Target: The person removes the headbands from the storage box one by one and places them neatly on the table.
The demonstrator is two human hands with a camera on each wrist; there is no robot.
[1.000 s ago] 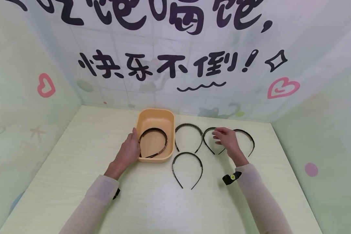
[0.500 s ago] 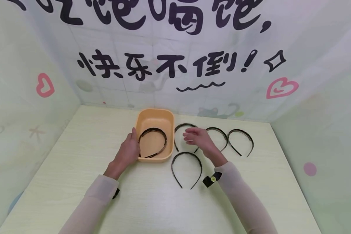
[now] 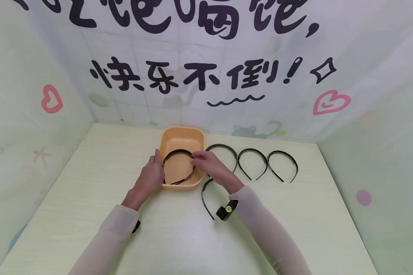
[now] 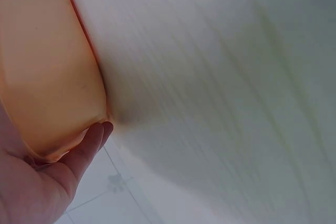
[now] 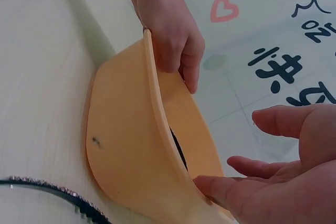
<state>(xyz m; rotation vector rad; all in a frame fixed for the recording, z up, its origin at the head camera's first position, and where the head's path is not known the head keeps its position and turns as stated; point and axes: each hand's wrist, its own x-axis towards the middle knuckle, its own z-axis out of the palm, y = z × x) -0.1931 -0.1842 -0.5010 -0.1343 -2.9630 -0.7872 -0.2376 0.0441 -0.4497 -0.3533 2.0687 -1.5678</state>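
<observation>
An orange plastic basin (image 3: pixel 182 131) stands on the table, and a black toothed headband (image 3: pixel 179 151) lies inside it. My left hand (image 3: pixel 150 176) grips the basin's left side; the right wrist view shows the same left hand (image 5: pixel 170 30) with fingers hooked over the rim. Over the right rim reaches my right hand (image 3: pixel 211 166), close to the headband in the head view. In the right wrist view the right hand (image 5: pixel 278 171) holds nothing, its thumb apart from the fingers. Whether a fingertip touches the rim I cannot tell.
Right of the basin lie a partly covered headband (image 3: pixel 223 146), a middle headband (image 3: pixel 252 150) and a far-right headband (image 3: pixel 285 153). A nearer headband (image 3: pixel 204 202) is partly hidden under my right forearm. A printed backdrop (image 3: pixel 179 110) rises behind the pale table (image 3: pixel 172 236).
My right hand has moved left from above the right-hand headbands to the basin's right rim. My left hand stays on the basin. The headbands lie as before.
</observation>
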